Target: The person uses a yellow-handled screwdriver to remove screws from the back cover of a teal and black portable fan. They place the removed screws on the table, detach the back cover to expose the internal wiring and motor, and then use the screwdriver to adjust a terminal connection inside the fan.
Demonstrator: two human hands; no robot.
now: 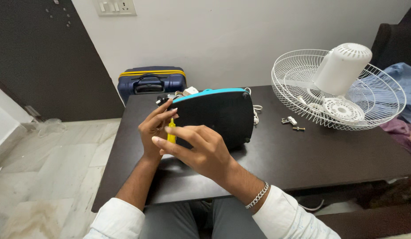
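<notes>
A fan base, black underneath with a blue rim, stands tilted on its edge on the dark table. My left hand is at its left edge, fingers against the black underside. My right hand grips a small yellow-handled screwdriver held upright between both hands, close to the base's left side. The screwdriver's tip is hidden.
A white wire fan grille with a white motor cover lies at the table's right. Small metal screws lie beside it. A blue suitcase stands behind the table. Blue cloth sits at far right.
</notes>
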